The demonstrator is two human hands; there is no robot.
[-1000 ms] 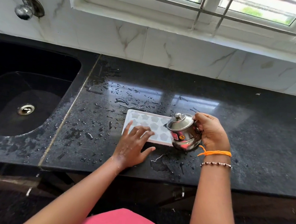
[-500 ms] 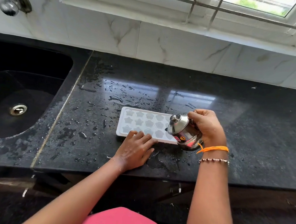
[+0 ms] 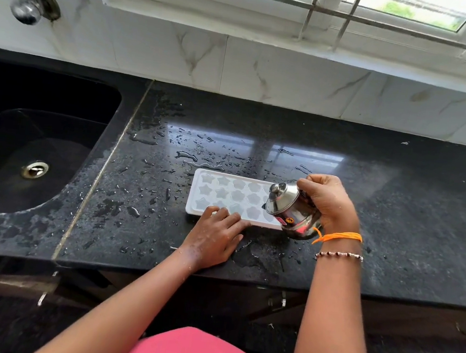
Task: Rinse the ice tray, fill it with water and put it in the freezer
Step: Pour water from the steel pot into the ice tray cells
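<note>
Right hand [image 3: 328, 205] grips a small lidded steel pot [image 3: 291, 208], tilted lid-first toward the left over the right end of the white ice tray [image 3: 224, 195]. Left hand [image 3: 214, 237] lies palm-down, fingers together, fingertips pressing the tray's near rim. Tray lies flat on the wet black countertop [image 3: 395, 207], near its front edge, right of the sink [image 3: 27, 149].

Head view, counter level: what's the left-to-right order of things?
Sink drain → ice tray with the left hand on its near edge → steel pot tilted over the tray's right end → right hand gripping it.
</note>
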